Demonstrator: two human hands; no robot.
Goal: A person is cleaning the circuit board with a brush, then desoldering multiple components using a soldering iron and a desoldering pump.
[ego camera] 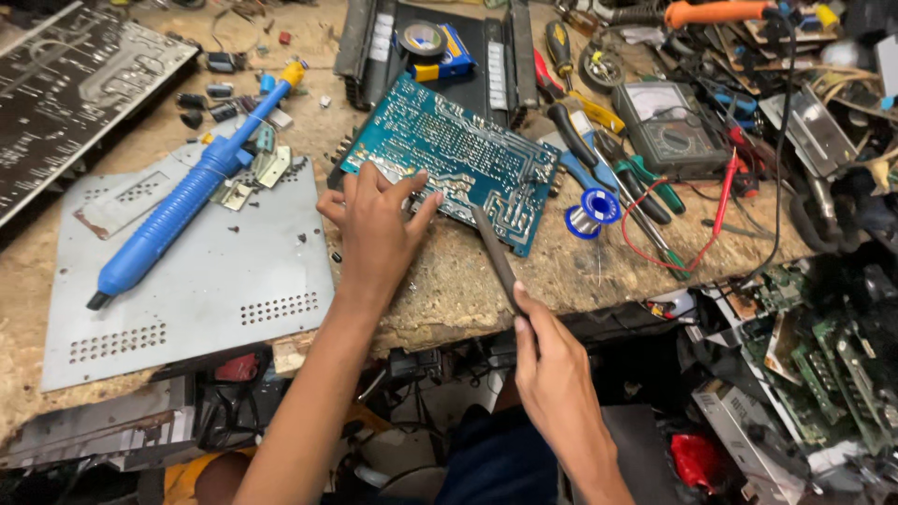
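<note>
Blue circuit board under left hand

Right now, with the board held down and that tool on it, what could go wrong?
The left hand steadies the blue circuit board, which lies tilted on the bench; it could slip under pressure. The dark tool in the right hand touches the board close to the left fingers, so a slip might hit them. The solder spool nearby could get knocked.

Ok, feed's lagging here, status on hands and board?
Left hand pressing blue circuit board flat. Right hand gripping dark tool, tip on board. Solder spool beside board, apart.
</note>
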